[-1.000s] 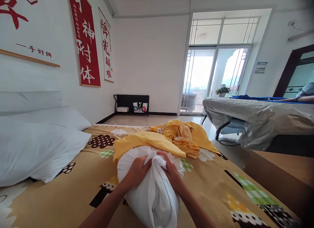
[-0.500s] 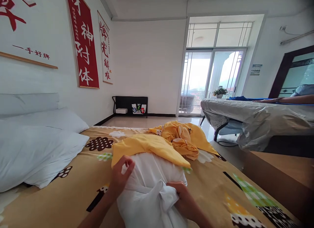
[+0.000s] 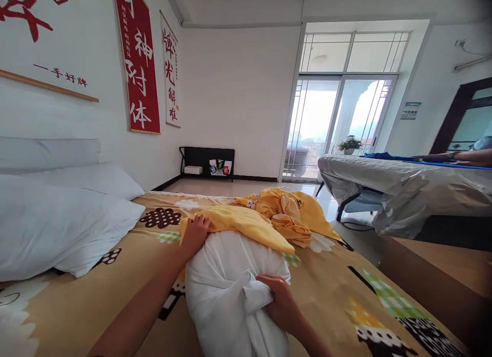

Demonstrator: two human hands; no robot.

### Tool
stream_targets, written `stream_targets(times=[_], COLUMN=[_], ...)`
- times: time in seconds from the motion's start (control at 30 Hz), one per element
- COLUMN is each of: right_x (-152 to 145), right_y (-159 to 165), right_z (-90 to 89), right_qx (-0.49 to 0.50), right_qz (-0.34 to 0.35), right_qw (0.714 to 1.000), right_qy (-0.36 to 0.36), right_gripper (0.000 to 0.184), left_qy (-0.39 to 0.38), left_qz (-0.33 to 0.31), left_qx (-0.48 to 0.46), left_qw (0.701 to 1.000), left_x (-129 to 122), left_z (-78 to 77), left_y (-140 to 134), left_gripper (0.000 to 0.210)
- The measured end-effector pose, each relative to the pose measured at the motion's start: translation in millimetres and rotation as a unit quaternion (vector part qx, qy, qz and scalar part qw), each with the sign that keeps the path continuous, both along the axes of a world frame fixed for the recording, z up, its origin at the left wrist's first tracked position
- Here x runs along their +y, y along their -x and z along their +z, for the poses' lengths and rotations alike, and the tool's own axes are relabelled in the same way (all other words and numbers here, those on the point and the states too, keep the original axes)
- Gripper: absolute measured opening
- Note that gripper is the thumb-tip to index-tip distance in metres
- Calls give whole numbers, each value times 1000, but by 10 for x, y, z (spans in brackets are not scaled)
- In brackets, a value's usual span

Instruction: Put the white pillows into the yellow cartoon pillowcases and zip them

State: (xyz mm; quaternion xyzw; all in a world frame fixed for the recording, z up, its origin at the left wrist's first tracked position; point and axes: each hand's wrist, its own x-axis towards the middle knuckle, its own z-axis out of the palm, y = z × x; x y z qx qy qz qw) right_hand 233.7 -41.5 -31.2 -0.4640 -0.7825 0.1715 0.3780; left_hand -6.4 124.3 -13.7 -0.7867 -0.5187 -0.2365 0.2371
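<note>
A white pillow (image 3: 230,295) lies on the bed in front of me, its far end tucked under or into a yellow pillowcase (image 3: 234,219). My left hand (image 3: 197,234) is closed on the pillowcase's left edge, fingers curled over the yellow cloth. Gathered white fabric of the pillow bunches up in my right hand (image 3: 280,298), whose fingers are wrapped round it on the pillow's right side. How far the pillow reaches inside the pillowcase is hidden. Just beyond lies a crumpled heap of yellow cloth (image 3: 282,208).
White pillows (image 3: 73,221) are piled on the left of the patterned bedsheet (image 3: 326,300). At right stand a cardboard box (image 3: 434,275) and a plastic-covered table (image 3: 415,185) with blue cloth, on which another person's arm (image 3: 472,157) rests. A low black shelf (image 3: 207,154) stands by the far wall.
My left hand has moved forward from above the white pillow and taken hold of the pillowcase's left edge. My right hand keeps its grip on the white fabric. The view has shifted slightly left.
</note>
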Motion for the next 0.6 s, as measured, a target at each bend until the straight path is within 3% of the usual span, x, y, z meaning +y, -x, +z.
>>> stream_targets(times=[0.17, 0.3, 0.37, 0.47, 0.6], right_x=[-31, -75, -111, -154, -120], right_y=[85, 181, 181, 107, 4], right_z=[8, -14, -39, -55, 88], right_qx=[-1, -9, -5, 38, 124], right_qz=[-9, 12, -1, -62, -110], right_qw=[1000, 998, 997, 992, 977], right_qy=[-20, -57, -76, -103, -132], right_gripper=[10, 12, 14, 15, 12], left_qy=[-11, -37, -49, -56, -131], left_qz=[-24, 44, 86, 112, 79], left_qx=[16, -35, -74, -116, -138], left_qw=[1000, 998, 992, 985, 979], left_x=[-103, -22, 26, -2, -174], left_z=[-148, -153, -236, -553, -999], left_y=[29, 188, 265, 375, 555], left_gripper=[30, 28, 30, 32, 26])
